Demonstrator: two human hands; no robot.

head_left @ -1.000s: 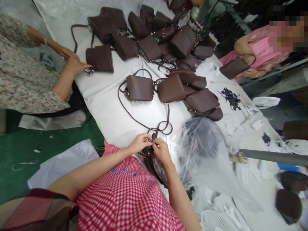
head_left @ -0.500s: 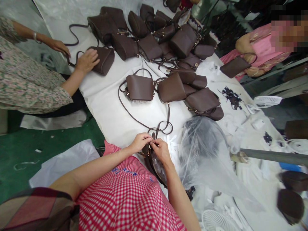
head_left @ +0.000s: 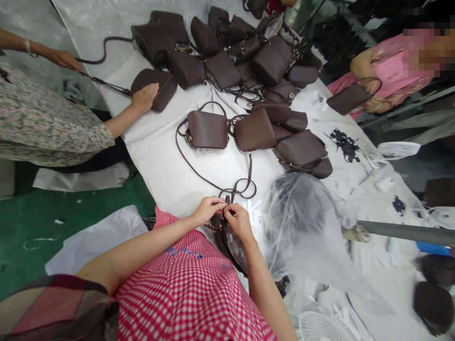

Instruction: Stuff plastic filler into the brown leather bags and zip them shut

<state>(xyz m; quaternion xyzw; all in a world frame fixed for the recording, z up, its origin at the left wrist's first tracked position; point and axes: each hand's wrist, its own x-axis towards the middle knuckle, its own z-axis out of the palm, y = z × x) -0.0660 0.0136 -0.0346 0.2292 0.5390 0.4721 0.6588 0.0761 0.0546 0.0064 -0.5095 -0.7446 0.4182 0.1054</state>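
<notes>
Lengthwise, the brown bag (head_left: 225,243) slants down rightward.

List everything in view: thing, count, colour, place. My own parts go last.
Boxy leather-look handbags: over a dozen, dark brown, mostly on the table
Lap handbag: one, dark brown, below the hands
Broad covered table: one, white, centre
Thin-strip piles: two, black, table's right part
Crumpled plastic bag: one, clear, right of the hands
Straight bar: one, grey, right edge
Floor: one, green, lower left
Floral-clothed co-worker: one, multicoloured clothing, left
Pink-clothed co-worker: one, upper right
Checked garment: one, red-white, bottom
Left hand: one, bare, lower centre
Right hand: one, bare, beside it
</notes>
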